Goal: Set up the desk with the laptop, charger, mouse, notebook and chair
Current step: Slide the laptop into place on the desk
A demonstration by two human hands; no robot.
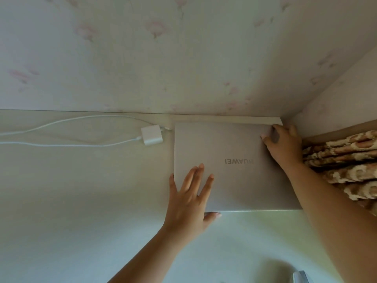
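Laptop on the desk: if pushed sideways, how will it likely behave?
The laptop is closed and lies flat, so it would probably slide as one stiff slab. The desk looks smooth, so it may slip easily. It shouldn't tip or roll.

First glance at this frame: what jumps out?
The closed silver laptop lying flat at the desk's back right corner, left hand spread on its lid, right hand gripping its far right corner. Left of it, a white charger with its cable trailing off left along the wall.
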